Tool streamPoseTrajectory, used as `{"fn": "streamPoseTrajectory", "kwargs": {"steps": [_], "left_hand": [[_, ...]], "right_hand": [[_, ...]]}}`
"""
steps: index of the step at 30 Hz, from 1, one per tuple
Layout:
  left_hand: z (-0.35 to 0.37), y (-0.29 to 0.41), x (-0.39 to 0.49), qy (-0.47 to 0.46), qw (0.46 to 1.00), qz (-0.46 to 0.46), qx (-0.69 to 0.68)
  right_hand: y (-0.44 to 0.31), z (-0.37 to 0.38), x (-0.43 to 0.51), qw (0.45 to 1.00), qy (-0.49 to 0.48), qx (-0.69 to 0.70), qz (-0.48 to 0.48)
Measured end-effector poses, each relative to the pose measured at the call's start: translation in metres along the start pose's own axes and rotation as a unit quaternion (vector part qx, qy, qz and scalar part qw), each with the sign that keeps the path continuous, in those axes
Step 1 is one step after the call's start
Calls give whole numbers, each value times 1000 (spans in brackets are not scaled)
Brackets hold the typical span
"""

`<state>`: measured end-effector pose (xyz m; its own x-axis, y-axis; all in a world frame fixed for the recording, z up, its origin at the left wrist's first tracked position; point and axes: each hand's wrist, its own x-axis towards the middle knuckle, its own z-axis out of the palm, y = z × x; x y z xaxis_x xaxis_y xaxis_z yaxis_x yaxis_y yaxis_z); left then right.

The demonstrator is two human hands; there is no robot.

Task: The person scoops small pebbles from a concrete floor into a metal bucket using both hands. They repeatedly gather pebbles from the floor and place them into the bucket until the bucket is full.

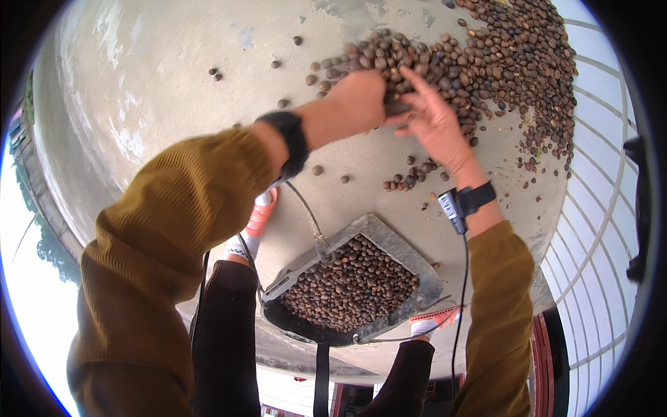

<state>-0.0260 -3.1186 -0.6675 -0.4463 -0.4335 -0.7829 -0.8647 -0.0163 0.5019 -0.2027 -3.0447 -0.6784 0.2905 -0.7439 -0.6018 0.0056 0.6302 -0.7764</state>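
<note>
A heap of round brown seeds or nuts [500, 68] lies spread over the concrete floor. My left hand [359, 99] is at the near edge of the heap, knuckles bent, its fingers hidden from me. Beside it, my right hand [432, 122] reaches in with its fingers spread, slightly blurred. Between the two hands there is something dark, too blurred to name. Below them, between my feet, stands a dark grey scoop-shaped container [367, 224] with wire handles, holding many of the same seeds.
Loose seeds [411, 174] lie scattered on the concrete floor [198, 31]. A white tiled wall [594, 208] bounds the right side. My feet wear red sandals [258, 219]. A cable [461, 313] runs from the device [452, 211] on my right wrist.
</note>
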Motion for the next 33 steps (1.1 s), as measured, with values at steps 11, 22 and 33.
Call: {"fn": "streamPoseTrajectory", "kwargs": {"steps": [11, 22, 33], "left_hand": [[-52, 87, 51, 297, 927, 203, 106], [73, -65, -110, -66, 964, -71, 249], [49, 71, 25, 161, 981, 105, -31]], "right_hand": [[-78, -135, -27, 935, 258, -193, -148], [90, 92, -86, 980, -145, -40, 129], [-30, -116, -49, 977, 194, -91, 0]]}}
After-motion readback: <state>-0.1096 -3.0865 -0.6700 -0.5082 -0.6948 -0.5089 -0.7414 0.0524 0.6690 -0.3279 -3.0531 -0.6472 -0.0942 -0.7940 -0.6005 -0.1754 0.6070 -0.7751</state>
